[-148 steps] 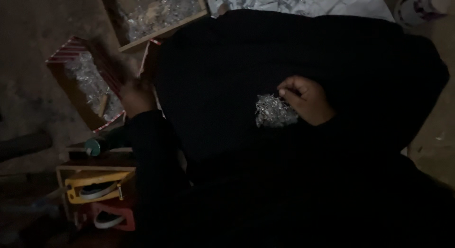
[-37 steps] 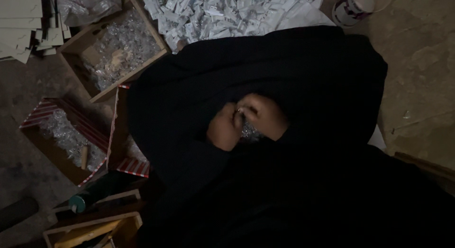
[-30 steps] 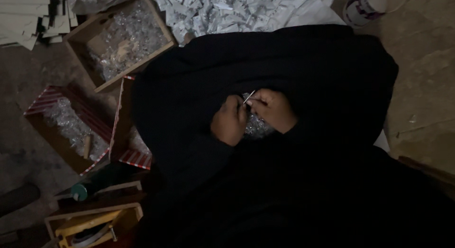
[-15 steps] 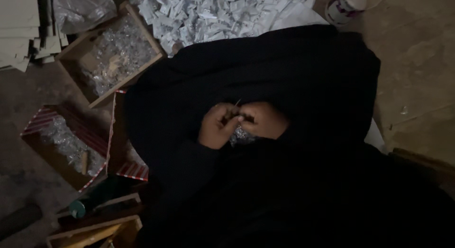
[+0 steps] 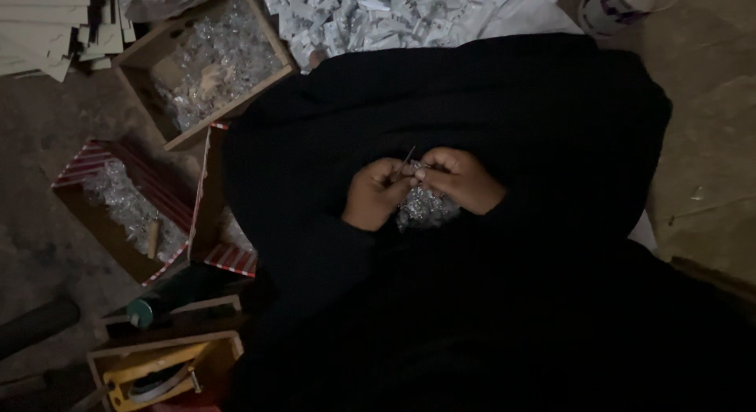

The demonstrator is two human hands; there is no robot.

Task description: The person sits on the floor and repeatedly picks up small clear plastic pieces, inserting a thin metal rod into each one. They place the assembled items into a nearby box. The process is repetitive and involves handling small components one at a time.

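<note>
Single head view, looking steeply down, close over lap; floor at frame edges.

The scene is dim and grainy. Weak light reaches the top of the frame, brightest on the white paper pile (image 5: 409,18). The black garment (image 5: 488,302) swallows detail across the lower right; fine edges look soft.
</note>
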